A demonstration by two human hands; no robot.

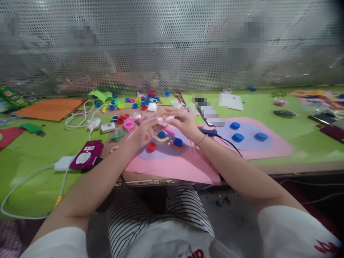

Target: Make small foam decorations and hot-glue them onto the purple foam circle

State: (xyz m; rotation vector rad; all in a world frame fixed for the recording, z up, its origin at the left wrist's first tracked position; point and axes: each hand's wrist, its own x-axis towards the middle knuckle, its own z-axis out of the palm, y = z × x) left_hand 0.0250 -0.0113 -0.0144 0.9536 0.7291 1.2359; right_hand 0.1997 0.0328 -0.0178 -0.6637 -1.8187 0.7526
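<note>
Both hands meet above a pink sheet (172,168) with a lilac paper shape (146,154) on it. My left hand (146,132) and my right hand (185,123) hold a small whitish-pink piece (164,120) between their fingertips; its exact shape is blurred. Below the hands lie a red cap (152,147), a blue cap (161,134) and another blue cap (177,142) over an orange piece (179,147). A pink stick (170,131) lies close under my right hand.
Left are a purple power strip (87,156), white cables and orange paper (51,108). Many coloured caps lie behind. A phone (206,111) and a blue corded tool (208,132) lie right, beside another pink sheet (281,145). A perforated metal panel (172,46) stands behind.
</note>
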